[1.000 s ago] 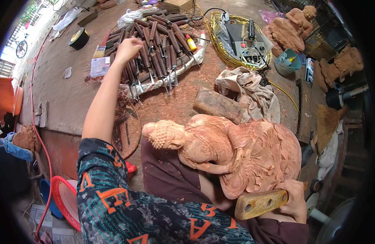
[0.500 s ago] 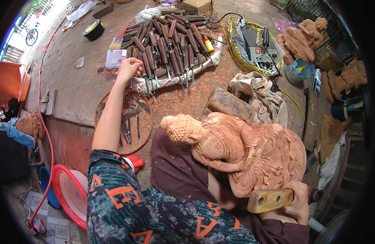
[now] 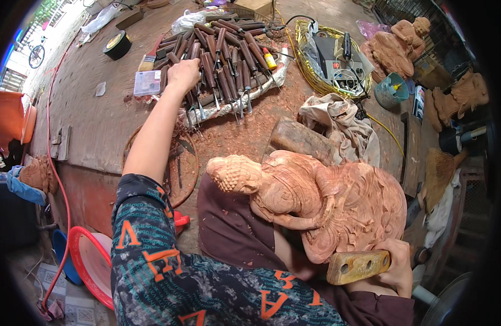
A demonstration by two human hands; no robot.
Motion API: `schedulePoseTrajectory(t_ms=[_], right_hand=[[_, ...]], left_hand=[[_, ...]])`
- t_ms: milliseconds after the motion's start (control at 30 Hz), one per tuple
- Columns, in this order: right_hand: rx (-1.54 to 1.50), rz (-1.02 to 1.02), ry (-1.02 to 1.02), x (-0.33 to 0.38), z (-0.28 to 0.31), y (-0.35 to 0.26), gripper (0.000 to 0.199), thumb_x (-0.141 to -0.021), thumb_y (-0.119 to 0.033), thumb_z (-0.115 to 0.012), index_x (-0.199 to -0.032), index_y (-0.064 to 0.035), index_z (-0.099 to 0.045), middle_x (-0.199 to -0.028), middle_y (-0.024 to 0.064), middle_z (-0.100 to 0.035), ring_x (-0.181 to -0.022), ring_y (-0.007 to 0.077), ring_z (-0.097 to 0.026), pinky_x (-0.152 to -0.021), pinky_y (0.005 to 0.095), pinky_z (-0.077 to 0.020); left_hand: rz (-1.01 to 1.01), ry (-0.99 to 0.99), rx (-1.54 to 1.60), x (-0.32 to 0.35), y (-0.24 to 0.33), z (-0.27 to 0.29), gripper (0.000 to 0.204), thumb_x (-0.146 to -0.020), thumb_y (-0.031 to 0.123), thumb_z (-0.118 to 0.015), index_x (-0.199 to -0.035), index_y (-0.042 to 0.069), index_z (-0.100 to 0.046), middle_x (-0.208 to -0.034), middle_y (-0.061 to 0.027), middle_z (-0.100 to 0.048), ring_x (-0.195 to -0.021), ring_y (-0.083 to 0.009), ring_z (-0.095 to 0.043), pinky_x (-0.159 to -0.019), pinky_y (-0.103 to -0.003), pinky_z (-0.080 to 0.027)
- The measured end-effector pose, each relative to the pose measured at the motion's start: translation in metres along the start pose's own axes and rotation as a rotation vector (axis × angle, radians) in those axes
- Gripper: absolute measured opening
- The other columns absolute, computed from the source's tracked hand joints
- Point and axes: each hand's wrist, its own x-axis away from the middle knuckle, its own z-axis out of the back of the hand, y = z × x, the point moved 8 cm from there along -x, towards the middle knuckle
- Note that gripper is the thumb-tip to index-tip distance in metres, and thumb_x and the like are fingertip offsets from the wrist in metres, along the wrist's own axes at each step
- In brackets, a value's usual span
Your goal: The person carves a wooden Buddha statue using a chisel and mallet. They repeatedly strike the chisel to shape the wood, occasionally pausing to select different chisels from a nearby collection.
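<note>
My left hand (image 3: 183, 74) reaches into a pile of carving chisels (image 3: 226, 81) with dark wooden handles. Its fingers are curled down among the handles, and it looks closed around one chisel; the fingertips are hidden. Across my lap lies a carved wooden statue (image 3: 299, 190) of a seated figure with a knobbed head, tilted so that its head points left. At the statue's lower right, my right hand (image 3: 397, 263) grips a yellowish wooden block (image 3: 359, 267) with three round hollows.
Behind the statue sit a wood block (image 3: 302, 140) and a crumpled cloth (image 3: 340, 122). A round tray (image 3: 186, 174) of blades is under my left forearm. Farther right are a control box (image 3: 337, 60) among yellow tubing, a bucket (image 3: 390, 92) and another carving (image 3: 391, 51). Wood chips litter the table.
My left hand has moved right and slightly toward the far side, from the pile's left edge onto the chisel handles. My right hand keeps its grip on the block. The view has shifted slightly.
</note>
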Motion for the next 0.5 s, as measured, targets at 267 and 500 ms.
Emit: schedulePoseTrajectory(t_ms=[267,500], right_hand=[[-0.008,0.013,0.014,0.001,0.000,0.002,0.033,-0.058,-0.009,-0.078,-0.088,-0.0076,-0.064,-0.072,0.0080,-0.065,-0.064,0.0293,-0.066,-0.060,0.0362,-0.0488],[-0.005,0.023,0.016,0.003,-0.001,0.004,0.034,-0.058,-0.009,-0.078,-0.089,-0.0074,-0.063,-0.072,0.0080,-0.064,-0.065,0.0298,-0.065,-0.060,0.0371,-0.0485]], left_hand=[[0.099,-0.096,0.118,0.000,0.003,-0.017,0.036,-0.089,0.029,-0.066,-0.110,0.001,-0.072,-0.120,-0.0236,-0.066,-0.109,-0.0397,-0.067,-0.093,-0.047,-0.054],[0.425,-0.154,0.522,-0.010,-0.043,-0.055,0.051,-0.082,0.038,-0.070,-0.117,0.001,-0.070,-0.121,-0.0268,-0.066,-0.115,-0.0411,-0.064,-0.101,-0.047,-0.048]])
